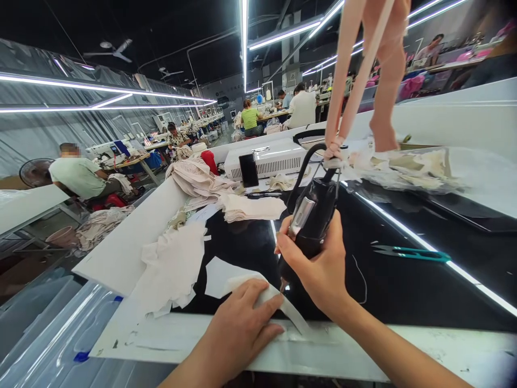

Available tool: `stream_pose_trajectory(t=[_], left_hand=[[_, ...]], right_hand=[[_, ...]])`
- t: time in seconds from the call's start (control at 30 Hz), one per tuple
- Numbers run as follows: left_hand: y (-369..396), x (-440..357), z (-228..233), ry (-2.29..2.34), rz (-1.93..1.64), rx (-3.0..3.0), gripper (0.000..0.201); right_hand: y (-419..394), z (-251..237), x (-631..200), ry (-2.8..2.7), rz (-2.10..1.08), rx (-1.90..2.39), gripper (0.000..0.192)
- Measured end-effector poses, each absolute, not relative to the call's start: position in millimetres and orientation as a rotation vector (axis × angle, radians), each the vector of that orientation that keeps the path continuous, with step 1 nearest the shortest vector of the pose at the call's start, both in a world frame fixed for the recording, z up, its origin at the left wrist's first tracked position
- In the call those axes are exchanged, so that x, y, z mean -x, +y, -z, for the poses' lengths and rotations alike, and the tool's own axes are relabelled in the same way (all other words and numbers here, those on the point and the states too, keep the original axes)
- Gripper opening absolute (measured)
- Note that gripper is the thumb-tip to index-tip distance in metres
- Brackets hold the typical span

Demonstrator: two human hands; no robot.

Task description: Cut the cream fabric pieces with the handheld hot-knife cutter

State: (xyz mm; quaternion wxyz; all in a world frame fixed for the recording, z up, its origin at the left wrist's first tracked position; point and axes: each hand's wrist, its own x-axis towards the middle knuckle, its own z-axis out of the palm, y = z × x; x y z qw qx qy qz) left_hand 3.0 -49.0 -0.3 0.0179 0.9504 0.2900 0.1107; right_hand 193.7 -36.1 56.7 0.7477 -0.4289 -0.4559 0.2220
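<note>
My right hand (319, 269) grips a black hand-held electric tool (313, 218) with a metal clip and a black cord looping up from it. The tool's tip points down at a white fabric strip (283, 304) lying over the black glossy table (404, 285). My left hand (238, 326) lies flat on that strip near the table's white front edge, fingers spread and pressing it down.
Loose white fabric pieces (172, 269) lie to the left, and a folded stack (250, 207) sits behind them. Teal thread snips (412, 253) lie at right. Farther back stand a white machine (269, 159) and plastic-bagged fabric (407, 170). Beige straps (351, 70) hang overhead. Other people sit at sewing stations beyond.
</note>
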Motion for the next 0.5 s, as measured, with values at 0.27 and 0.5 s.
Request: stream_pose_trajectory(t=[0.27, 0.5], left_hand=[[-52.7, 0.6, -1.2, 0.886, -0.331, -2.937, 0.049], [-52.3, 0.1, -0.2, 0.877, -0.34, -2.93, 0.055]], right_hand=[[-33.2, -60.5, -192.2, -0.983, -0.505, 0.922, 0.04], [-25.3, -60.1, -188.2, -0.985, -0.523, 0.863, 0.038]])
